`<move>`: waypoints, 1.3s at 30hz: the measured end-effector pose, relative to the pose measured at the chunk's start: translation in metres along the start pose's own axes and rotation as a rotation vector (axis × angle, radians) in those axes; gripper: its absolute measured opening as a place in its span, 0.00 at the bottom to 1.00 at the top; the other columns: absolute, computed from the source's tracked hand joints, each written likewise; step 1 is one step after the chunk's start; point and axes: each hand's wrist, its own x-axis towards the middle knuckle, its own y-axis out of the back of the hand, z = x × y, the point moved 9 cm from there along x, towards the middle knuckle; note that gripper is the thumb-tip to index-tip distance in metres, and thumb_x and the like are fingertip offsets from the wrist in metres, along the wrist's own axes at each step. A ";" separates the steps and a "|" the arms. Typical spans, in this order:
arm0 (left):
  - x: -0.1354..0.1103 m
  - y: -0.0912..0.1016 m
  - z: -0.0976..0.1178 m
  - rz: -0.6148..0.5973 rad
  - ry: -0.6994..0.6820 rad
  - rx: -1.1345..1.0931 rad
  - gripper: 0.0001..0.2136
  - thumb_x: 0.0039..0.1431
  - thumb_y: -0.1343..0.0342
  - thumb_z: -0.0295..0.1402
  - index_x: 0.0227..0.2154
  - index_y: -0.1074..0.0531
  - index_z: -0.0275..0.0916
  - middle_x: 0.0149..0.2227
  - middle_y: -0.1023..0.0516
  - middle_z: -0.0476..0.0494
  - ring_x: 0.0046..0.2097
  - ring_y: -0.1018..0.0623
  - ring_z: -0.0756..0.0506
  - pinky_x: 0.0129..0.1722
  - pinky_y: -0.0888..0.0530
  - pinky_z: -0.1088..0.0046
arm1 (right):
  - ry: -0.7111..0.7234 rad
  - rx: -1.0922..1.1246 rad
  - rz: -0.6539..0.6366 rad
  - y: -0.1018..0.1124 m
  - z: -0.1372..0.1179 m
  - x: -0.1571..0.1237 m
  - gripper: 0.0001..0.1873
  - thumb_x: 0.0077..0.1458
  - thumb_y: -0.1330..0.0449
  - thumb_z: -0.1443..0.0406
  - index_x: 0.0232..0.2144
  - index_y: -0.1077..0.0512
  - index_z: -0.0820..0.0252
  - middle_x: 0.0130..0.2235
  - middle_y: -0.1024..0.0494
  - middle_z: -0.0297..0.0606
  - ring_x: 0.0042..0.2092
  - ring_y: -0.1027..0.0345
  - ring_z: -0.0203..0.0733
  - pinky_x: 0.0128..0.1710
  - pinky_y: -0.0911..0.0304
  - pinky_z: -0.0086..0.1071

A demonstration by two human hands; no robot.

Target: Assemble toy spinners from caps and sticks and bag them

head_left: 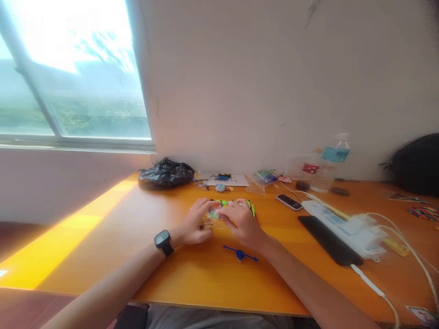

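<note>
A small clear plastic bag [213,214] with colourful pieces lies between my hands at the middle of the table. My left hand [195,222], with a black watch [163,242] on its wrist, rests at the bag's left side, thumb and fingers apart. From the right, my right hand [243,224] reaches over, its bent fingertips pinching at the bag. Bright green and other coloured pieces [253,209] show behind the right hand, partly hidden by it. Nearer to me lies a blue arrow-shaped spinner [240,254] with a round middle.
A black plastic bag [166,173] sits against the wall at back left. To the right are a black phone [329,240] on a cable, a white power strip [338,224], a small dark-screened device [289,202] and a clear bottle [324,176]. Papers [240,180] lie at the back.
</note>
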 end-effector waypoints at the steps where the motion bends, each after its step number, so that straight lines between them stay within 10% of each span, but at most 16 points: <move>1: 0.000 0.000 0.000 -0.003 0.001 0.006 0.37 0.46 0.47 0.27 0.63 0.39 0.45 0.52 0.30 0.39 0.52 0.31 0.35 0.55 0.31 0.55 | 0.021 -0.023 0.000 0.000 -0.001 0.000 0.13 0.72 0.49 0.65 0.42 0.23 0.53 0.37 0.18 0.38 0.40 0.30 0.44 0.51 0.48 0.43; 30: 0.000 -0.003 0.003 -0.034 -0.023 0.024 0.36 0.43 0.47 0.25 0.61 0.36 0.44 0.50 0.29 0.40 0.49 0.31 0.37 0.52 0.31 0.56 | 0.175 -0.075 -0.079 -0.016 -0.016 -0.001 0.13 0.70 0.47 0.68 0.36 0.24 0.52 0.41 0.17 0.34 0.48 0.27 0.44 0.61 0.52 0.48; 36: -0.001 0.000 -0.010 -0.020 0.029 -0.006 0.35 0.46 0.47 0.25 0.61 0.35 0.43 0.51 0.28 0.40 0.51 0.31 0.36 0.53 0.31 0.56 | -0.082 0.117 0.052 0.016 0.004 0.003 0.08 0.67 0.41 0.63 0.35 0.23 0.55 0.35 0.19 0.38 0.39 0.29 0.45 0.45 0.38 0.40; 39: -0.001 -0.001 -0.016 -0.051 0.053 0.010 0.34 0.47 0.46 0.25 0.62 0.34 0.44 0.52 0.28 0.40 0.52 0.30 0.35 0.54 0.31 0.55 | -0.208 0.297 -0.142 0.002 0.016 -0.002 0.09 0.63 0.38 0.61 0.31 0.22 0.56 0.30 0.21 0.34 0.31 0.32 0.40 0.32 0.39 0.33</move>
